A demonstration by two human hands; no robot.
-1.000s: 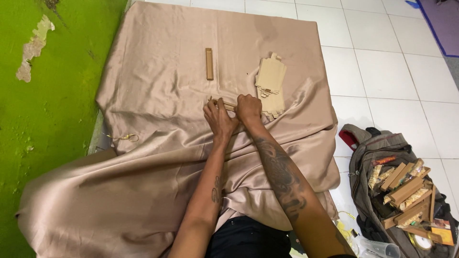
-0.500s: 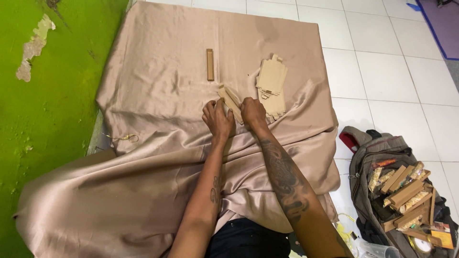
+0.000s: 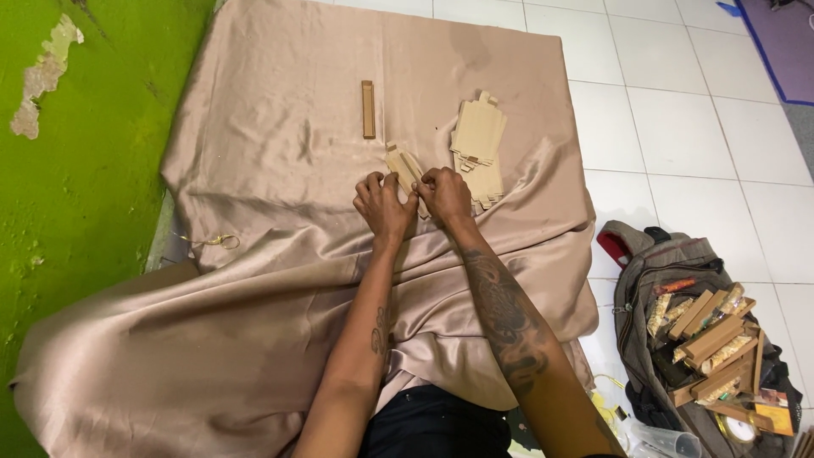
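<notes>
A beige satin cloth point(image 3: 280, 280) fills the frame's centre over white tiles. At lower right lies an open backpack point(image 3: 678, 280) of slim boxes. At centre, the left hand point(image 3: 383, 206) and right hand point(image 3: 444, 195) pinch a flat cardboard box blank point(image 3: 400, 163) between them. The thin card could crease or slip on the slick cloth.

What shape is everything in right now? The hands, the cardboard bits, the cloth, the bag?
Left hand: shut on the cardboard piece.
Right hand: shut on the same piece.
Cardboard piece: held by both hands, partly folded, low over the cloth.
Stack of flat cardboard blanks: lying unfolded on the cloth.
Slim finished box: closed, lying flat, apart from the hands.
Satin cloth: spread out, rumpled near the person.
Backpack: open, full of slim boxes.
</notes>
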